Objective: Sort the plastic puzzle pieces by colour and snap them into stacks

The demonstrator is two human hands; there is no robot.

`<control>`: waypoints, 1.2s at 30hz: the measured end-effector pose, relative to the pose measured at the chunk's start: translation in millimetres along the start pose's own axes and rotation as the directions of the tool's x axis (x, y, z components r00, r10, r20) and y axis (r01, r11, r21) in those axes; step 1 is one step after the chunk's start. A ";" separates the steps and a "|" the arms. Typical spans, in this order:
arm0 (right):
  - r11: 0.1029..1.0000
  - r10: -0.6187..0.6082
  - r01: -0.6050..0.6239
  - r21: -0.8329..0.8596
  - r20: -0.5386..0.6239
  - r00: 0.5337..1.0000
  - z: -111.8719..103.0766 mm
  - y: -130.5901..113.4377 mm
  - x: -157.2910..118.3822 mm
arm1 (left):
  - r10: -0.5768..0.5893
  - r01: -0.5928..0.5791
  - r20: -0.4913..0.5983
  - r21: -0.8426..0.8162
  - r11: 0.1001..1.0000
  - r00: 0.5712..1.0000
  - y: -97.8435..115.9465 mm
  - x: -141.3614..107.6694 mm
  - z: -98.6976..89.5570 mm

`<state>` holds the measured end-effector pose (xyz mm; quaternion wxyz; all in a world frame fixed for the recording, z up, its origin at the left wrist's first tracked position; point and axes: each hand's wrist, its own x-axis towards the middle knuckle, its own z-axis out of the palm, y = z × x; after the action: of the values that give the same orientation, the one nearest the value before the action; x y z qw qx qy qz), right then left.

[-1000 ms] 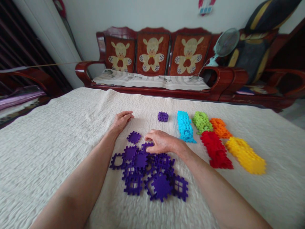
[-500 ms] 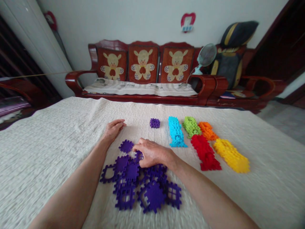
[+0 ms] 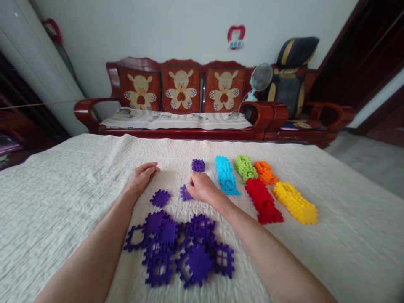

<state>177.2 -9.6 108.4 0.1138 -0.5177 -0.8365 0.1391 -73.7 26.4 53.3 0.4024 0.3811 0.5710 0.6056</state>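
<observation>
My right hand [image 3: 203, 187] pinches a purple interlocking tile [image 3: 185, 192] with an opening in it, just in front of a small purple stack of tiles [image 3: 198, 165]. My left hand [image 3: 144, 176] lies on its side on the cloth, fingers stretched out, holding nothing. Between my forearms spreads a loose pile of purple tiles [image 3: 167, 232], some solid and some with window-like cutouts. One solid purple tile [image 3: 160, 198] lies apart from the pile, nearest my left hand.
To the right lie linked rows of tiles: light blue [image 3: 226, 176], green [image 3: 245, 167], orange [image 3: 265, 173], red [image 3: 263, 201] and yellow [image 3: 295, 203]. A cream quilted cloth [image 3: 78, 189] covers the table. Behind it stand a wooden sofa [image 3: 176, 134] and a fan [image 3: 261, 77].
My right hand has lifted a purple tile off the pile and carried it forward, close to the small purple stack. My left hand stays about where it was. The view has shifted slightly.
</observation>
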 end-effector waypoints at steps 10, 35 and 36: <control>0.964 -0.240 0.263 -0.049 0.272 0.932 -15.8 2.2 -10.6 | -0.008 0.008 -0.004 0.008 1.000 1.000 1.5 -1.3 1.0; 0.971 -0.233 0.238 -0.007 -0.233 0.944 -23.1 48.9 52.5 | 0.009 -0.009 0.009 -0.011 1.000 1.000 -1.9 2.0 0.8; 0.956 -0.278 0.291 0.027 -0.231 0.932 -17.3 42.9 45.8 | 0.008 -0.008 0.009 -0.015 1.000 1.000 -1.4 1.8 1.3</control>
<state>198.7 51.7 111.6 0.2424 -0.3998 -0.8797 0.0869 -73.1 28.7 51.9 0.4055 0.3830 0.5632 0.6096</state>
